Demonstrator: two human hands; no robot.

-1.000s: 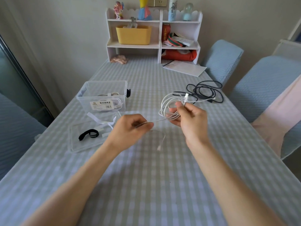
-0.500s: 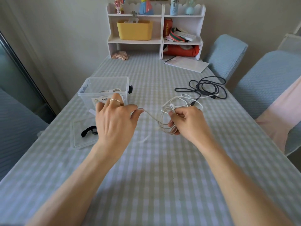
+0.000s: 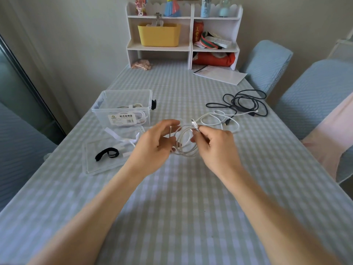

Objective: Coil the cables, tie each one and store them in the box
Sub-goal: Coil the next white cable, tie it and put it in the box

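Above the middle of the checked table (image 3: 181, 207), the right hand (image 3: 215, 148) pinches the white cable (image 3: 186, 142) at its plug, keeping the loops gathered, while the left hand (image 3: 154, 144), fingers loosely curled, steadies the coil's left side. The open box (image 3: 122, 107) waits far left, ties (image 3: 107, 154) nearby.

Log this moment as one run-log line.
step: coiling | right hand: pinches white cable coil | left hand: guides loop | box: open | black cable: loose
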